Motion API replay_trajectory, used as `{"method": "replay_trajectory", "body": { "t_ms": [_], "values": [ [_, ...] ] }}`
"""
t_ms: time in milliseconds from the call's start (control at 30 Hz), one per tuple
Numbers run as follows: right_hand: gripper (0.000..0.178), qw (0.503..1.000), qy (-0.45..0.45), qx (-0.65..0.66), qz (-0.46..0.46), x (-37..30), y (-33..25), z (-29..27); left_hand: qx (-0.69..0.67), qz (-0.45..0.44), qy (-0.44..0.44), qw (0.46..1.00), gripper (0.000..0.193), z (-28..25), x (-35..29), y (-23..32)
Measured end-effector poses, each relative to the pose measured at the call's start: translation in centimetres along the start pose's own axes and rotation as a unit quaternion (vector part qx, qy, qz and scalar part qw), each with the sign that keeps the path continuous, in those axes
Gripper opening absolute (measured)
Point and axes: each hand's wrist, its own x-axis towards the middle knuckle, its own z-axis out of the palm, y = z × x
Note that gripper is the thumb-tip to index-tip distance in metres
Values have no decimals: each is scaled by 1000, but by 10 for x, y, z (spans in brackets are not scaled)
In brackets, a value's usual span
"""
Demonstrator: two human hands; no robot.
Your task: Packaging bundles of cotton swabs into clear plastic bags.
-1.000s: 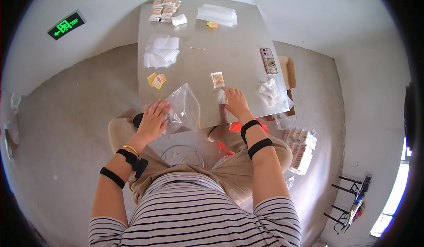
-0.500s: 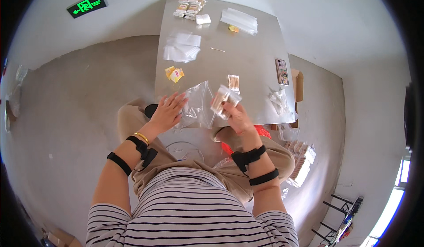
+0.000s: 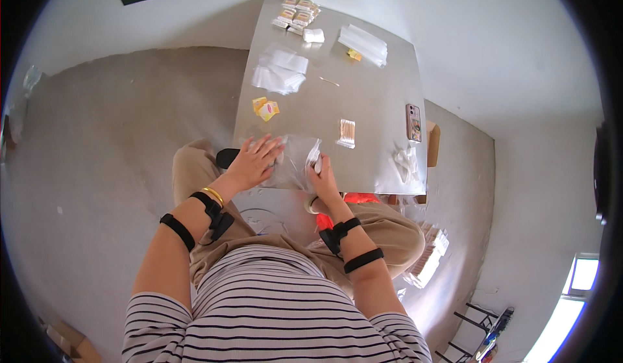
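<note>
My left hand lies palm down with spread fingers on a clear plastic bag at the near edge of the table. At the bag's right-hand side, my right hand is closed round small packs of cotton swabs. Fingers and shiny film hide most of these packs, and I cannot tell how far they are inside the bag. Just beyond my right hand, a flat bundle of cotton swabs rests on the metal table.
Yellow cards and clear bags lie at left. Stacked swab packs, plastic sleeves and a single swab are farther back. A phone and crumpled plastic sit along the right edge.
My right hand has brought the swab packs left and down to the bag's side. My left hand has stayed on the bag. The whole view has shifted slightly.
</note>
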Motion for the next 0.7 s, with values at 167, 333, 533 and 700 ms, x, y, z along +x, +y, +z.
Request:
{"method": "replay_trajectory", "body": {
  "t_ms": [167,333,533,700],
  "values": [
    [54,991,-88,90,37,6,-5,8,-29,1,13,999,72,-1,-1,0],
    [54,869,-133,450,157,16,-21,18,-36,3,19,999,78,-3,-3,-1],
    [52,905,-107,380,156,14,4,29,-31,3,-4,1000,87,-8,1,1],
    [61,923,-145,283,219,6,0,36,-20,4,-11,1000,89,-7,0,-1]
  ]
}}
